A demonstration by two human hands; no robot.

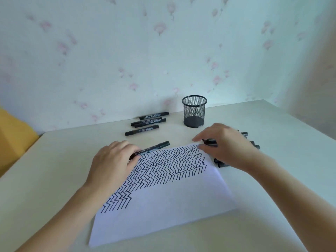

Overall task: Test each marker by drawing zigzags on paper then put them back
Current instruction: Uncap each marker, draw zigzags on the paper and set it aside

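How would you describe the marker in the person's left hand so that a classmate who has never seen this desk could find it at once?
Start at the sheet of paper covered in black zigzags. At its far left corner, the left hand grips a black marker lying along the paper's top edge. Unlike the four markers grouped near the wall, it is held and touches the paper.

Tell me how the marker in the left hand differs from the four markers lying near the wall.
The held marker is gripped at one end by the left hand and lies at the paper's top edge. The four markers lie untouched in a loose row, clear of the paper. All are black, capped and labelled alike.
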